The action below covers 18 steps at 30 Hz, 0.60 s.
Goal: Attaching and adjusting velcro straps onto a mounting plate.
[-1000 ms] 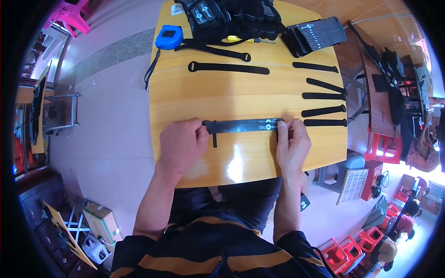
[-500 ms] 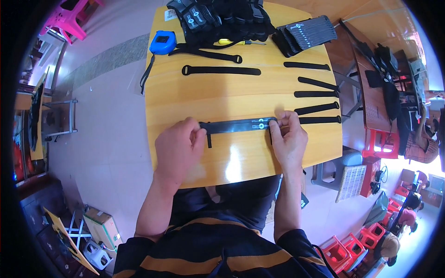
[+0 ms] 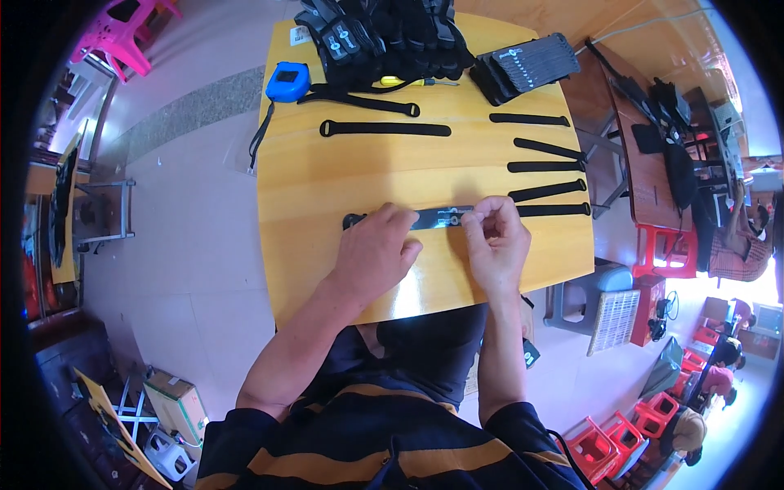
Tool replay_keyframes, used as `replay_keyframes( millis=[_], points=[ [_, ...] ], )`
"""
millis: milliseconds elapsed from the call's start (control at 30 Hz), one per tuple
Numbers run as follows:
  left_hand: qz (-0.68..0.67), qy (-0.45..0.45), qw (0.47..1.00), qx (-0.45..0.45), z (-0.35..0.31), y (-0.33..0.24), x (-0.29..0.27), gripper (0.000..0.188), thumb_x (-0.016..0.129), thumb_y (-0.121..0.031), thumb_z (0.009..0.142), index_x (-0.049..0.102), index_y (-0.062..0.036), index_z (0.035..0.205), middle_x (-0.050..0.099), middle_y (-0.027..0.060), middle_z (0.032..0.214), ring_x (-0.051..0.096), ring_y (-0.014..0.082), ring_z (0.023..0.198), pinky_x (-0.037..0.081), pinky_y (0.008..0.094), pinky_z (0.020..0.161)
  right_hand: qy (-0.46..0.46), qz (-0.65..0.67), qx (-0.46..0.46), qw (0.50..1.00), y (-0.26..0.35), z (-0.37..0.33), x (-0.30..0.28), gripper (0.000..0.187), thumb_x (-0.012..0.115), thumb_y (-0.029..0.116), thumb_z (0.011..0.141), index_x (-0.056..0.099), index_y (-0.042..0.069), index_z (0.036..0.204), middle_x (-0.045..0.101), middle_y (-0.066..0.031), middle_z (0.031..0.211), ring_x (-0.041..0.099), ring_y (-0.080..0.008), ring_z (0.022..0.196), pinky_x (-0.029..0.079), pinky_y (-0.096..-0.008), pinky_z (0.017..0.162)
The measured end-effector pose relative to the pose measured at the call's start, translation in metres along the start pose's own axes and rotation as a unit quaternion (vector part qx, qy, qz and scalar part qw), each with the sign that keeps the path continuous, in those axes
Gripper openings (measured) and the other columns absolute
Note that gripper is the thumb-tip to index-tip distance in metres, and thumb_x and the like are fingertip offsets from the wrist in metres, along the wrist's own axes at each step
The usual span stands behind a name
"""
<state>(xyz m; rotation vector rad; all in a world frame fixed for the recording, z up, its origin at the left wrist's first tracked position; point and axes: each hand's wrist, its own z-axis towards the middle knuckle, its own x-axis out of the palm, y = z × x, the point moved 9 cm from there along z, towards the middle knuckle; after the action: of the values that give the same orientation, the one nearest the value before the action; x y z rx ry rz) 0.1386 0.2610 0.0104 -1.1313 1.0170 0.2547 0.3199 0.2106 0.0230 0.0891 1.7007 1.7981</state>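
Head view: left hand (image 3: 377, 251) and right hand (image 3: 496, 242) both pinch the black strap (image 3: 441, 217) between them.

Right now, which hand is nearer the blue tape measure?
Left. The left hand lies below the blue tape measure, on the same side; the right hand is farther across the table.

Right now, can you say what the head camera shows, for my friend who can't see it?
A person's left hand and right hand press and pinch a flat black strap on a yellow wooden table. More black straps lie to the right, a blue tape measure sits at the far left corner, and a heap of black gear fills the far edge.
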Motion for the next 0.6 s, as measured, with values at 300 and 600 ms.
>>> replay_keyframes(
  millis=[300,600],
  points=[
    [-0.034,0.015,0.999,-0.022,0.0,0.007,0.002,0.033,0.075,-0.022,0.083,0.068,-0.0073,0.113,0.069,0.0127,0.107,0.069,0.0337,0.097,0.056,0.0454,0.081,0.057,-0.024,-0.155,0.986,0.07,-0.025,0.02,0.01,0.071,-0.003,0.089,0.064,0.004,0.09,0.066,-0.0073,0.08,0.063,-0.0147,0.064,0.052,-0.0266,0.061],
    [-0.108,-0.008,0.994,-0.013,0.006,0.022,0.005,0.027,0.076,-0.018,0.081,0.063,-0.0059,0.101,0.07,0.0146,0.094,0.07,0.0375,0.089,0.056,0.0487,0.073,0.092,0.043,-0.155,0.983,0.09,-0.03,0.056,0.013,0.073,-0.007,0.086,0.063,0.001,0.087,0.066,-0.0035,0.081,0.06,-0.0083,0.069,0.05,-0.0238,0.063]
  ],
)
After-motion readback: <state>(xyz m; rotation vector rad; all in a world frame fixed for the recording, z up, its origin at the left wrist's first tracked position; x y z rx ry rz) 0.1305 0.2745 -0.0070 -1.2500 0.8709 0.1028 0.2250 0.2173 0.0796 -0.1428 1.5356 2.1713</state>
